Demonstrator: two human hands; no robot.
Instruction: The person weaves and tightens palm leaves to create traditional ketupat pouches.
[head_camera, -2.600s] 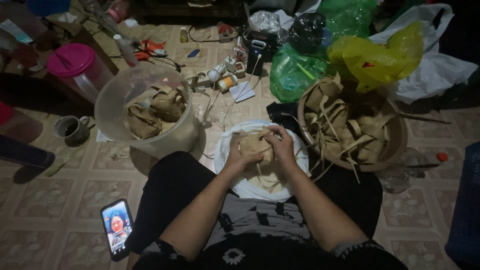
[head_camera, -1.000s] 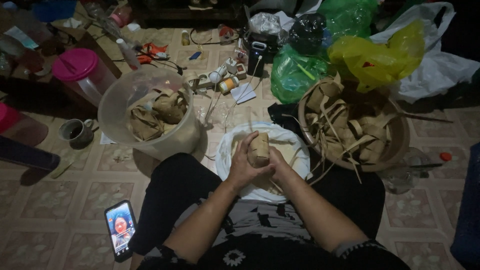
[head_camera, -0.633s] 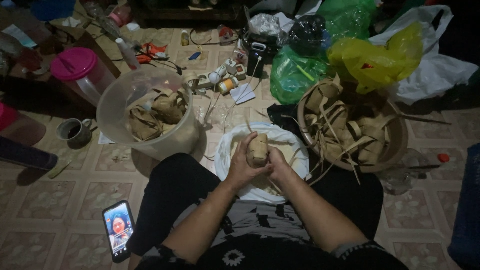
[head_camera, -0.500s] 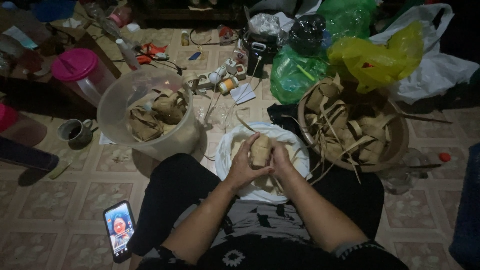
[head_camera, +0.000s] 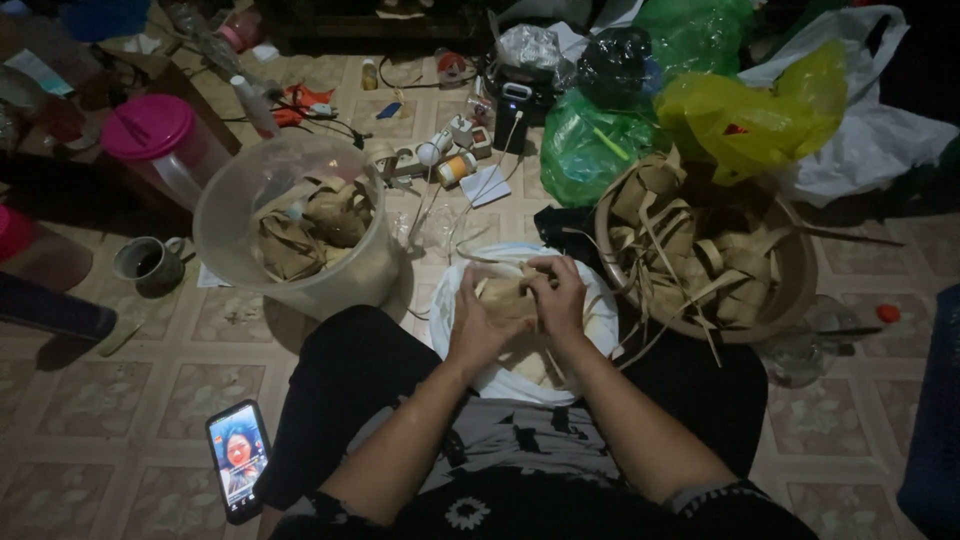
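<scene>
I sit on a tiled floor with both hands over a white bowl (head_camera: 592, 338) in front of my lap. My left hand (head_camera: 478, 322) and my right hand (head_camera: 558, 296) together grip a small woven leaf pouch (head_camera: 506, 295), pale tan, held above the bowl. The fingers of my right hand curl over its top edge. My left hand cups it from the side and below. Loose leaf strips hang beneath it into the bowl.
A clear plastic bucket (head_camera: 240, 205) with several woven pouches stands at left. A brown basin (head_camera: 790, 285) of empty leaf casings sits at right. A lit phone (head_camera: 238, 458) lies by my left knee. A mug (head_camera: 145, 264), pink-lidded jug (head_camera: 150, 135) and plastic bags (head_camera: 740, 110) surround them.
The pouch stood upright between my hands a second ago. Now it sits lower and my right fingers have closed over its top. My arms have barely shifted.
</scene>
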